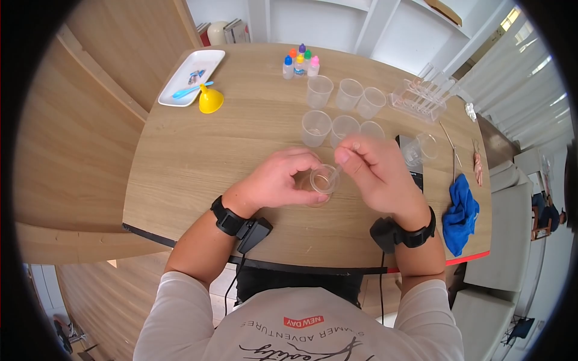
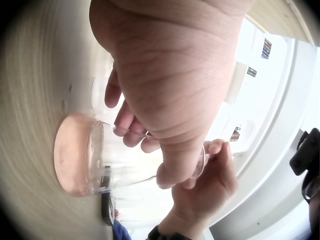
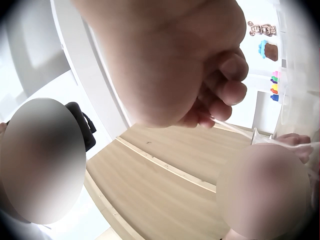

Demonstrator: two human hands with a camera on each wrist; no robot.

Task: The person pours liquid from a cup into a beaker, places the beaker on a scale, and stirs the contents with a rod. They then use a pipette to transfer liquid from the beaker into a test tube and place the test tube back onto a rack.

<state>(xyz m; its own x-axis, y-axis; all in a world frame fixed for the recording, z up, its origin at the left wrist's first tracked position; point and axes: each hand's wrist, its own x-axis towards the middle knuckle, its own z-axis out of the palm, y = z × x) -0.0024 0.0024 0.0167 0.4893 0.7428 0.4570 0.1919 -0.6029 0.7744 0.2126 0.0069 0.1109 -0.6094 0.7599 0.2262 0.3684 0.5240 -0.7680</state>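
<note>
My left hand grips a clear conical flask around its upper part, thumb on the near side. The flask stands on the table, and a pale orange-pink liquid lies in its wide base. Over the mouth, my right hand pinches a thin clear rod between thumb and fingers. That rod slants down through the flask's opening, and its lower part shows inside the neck in the left wrist view. Most of the neck is covered by the left hand there.
Several clear plastic cups stand beyond my hands. A clear vessel is on a black device at right, near a blue cloth and test tube rack. Farther off are dropper bottles, a yellow funnel and a white tray.
</note>
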